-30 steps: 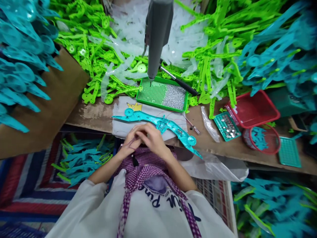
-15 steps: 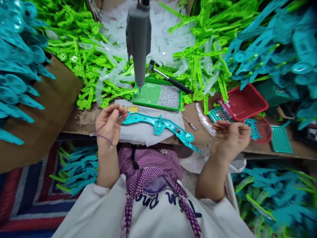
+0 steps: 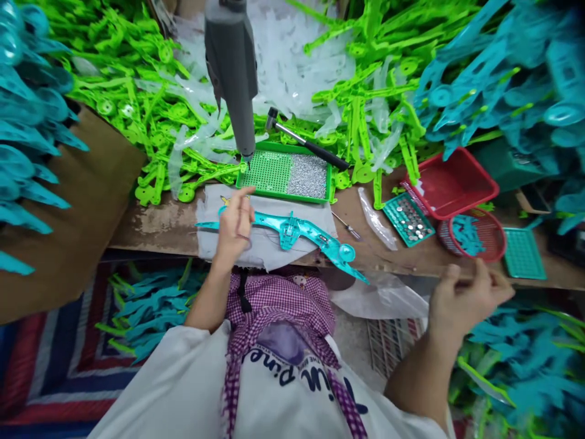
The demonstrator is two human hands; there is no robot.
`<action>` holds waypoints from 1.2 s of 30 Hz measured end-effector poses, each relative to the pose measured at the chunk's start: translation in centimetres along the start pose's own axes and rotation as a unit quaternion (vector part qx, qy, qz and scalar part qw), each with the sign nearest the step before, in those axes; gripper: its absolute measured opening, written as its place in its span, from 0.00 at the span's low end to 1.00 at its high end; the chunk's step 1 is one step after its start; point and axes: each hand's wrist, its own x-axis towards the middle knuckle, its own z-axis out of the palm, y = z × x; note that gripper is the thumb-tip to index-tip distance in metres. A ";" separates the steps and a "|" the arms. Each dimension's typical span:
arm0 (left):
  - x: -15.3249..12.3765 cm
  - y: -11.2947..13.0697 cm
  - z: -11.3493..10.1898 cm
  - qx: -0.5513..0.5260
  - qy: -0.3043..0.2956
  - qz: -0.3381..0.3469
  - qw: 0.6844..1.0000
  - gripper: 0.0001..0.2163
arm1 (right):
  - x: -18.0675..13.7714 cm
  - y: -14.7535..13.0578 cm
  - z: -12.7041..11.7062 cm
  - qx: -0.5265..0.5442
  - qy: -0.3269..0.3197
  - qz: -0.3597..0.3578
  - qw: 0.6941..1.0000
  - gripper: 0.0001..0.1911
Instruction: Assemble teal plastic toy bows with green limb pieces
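Observation:
A translucent blue toy bow (image 3: pixel 269 221) lies across a white cloth (image 3: pixel 210 244) at the front of the table. My left hand (image 3: pixel 234 225) is over its left arm, index finger stretched out and the other fingers curled. A thin purple cord (image 3: pixel 249 242) shows beside this hand and appears pinched in it. My right hand (image 3: pixel 473 299), smeared by motion, hovers past the table's front edge at the right, thumb and fingers drawn together. A faint line of cord seems to run to it; its grip is hard to see.
A grey power screwdriver (image 3: pixel 231 73) hangs above a green tray (image 3: pixel 283 198) of small metal parts. Behind lie a hammer (image 3: pixel 311 141) and heaped green pieces (image 3: pixel 137 122). Right are a red bin (image 3: pixel 452 183), round basket (image 3: pixel 498 241), teal tray (image 3: pixel 397 228) and small screwdriver (image 3: pixel 347 227).
My left hand has moved right and slightly down over the bow. My right hand has swung right and down, away from the teal tray, uncovering its round metal pieces. The view shifted slightly.

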 end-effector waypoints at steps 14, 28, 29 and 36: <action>-7.0 2.4 3.7 0.005 -0.227 0.059 0.972 0.31 | -11.4 -21.4 2.3 0.537 -0.307 -0.006 0.786 0.06; -8.9 1.5 2.4 -0.283 -0.255 -0.247 0.891 0.15 | -7.7 -18.6 0.1 0.299 -0.735 -0.019 0.608 0.21; -9.2 1.4 2.1 -0.286 -0.239 -0.273 0.887 0.16 | -7.6 -18.7 0.1 0.285 -0.740 -0.045 0.608 0.19; -10.5 0.3 -0.1 -0.284 -0.243 -0.388 0.842 0.21 | -7.6 -17.8 0.0 0.209 -0.735 -0.166 0.623 0.13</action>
